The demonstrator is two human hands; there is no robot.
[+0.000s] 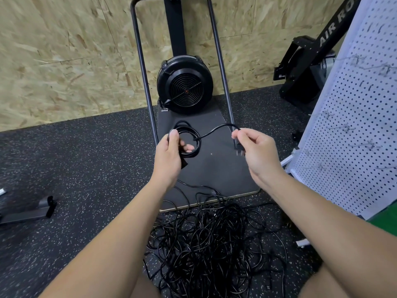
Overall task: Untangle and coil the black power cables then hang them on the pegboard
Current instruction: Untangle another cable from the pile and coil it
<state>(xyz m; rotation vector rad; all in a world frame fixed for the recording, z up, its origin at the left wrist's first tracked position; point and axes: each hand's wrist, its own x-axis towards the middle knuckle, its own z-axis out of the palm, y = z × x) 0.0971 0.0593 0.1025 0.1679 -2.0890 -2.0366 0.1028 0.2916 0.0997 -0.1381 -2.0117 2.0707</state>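
Note:
My left hand (170, 157) grips a small coil of black power cable (189, 138), fingers curled through its loops. From the coil a free length of the same cable arcs right to my right hand (256, 150), which pinches it just above its plug end (238, 148). A large tangled pile of black cables (212, 244) lies on the floor below my forearms. The white pegboard (352, 130) stands at the right, with several bare metal hooks (369, 145).
A black fan exercise machine (185, 87) on a dark base board (217, 168) with two upright metal tubes stands straight ahead, against an OSB wall. An air rower (309, 67) sits at back right. A metal foot (32, 211) lies on the speckled rubber floor at left.

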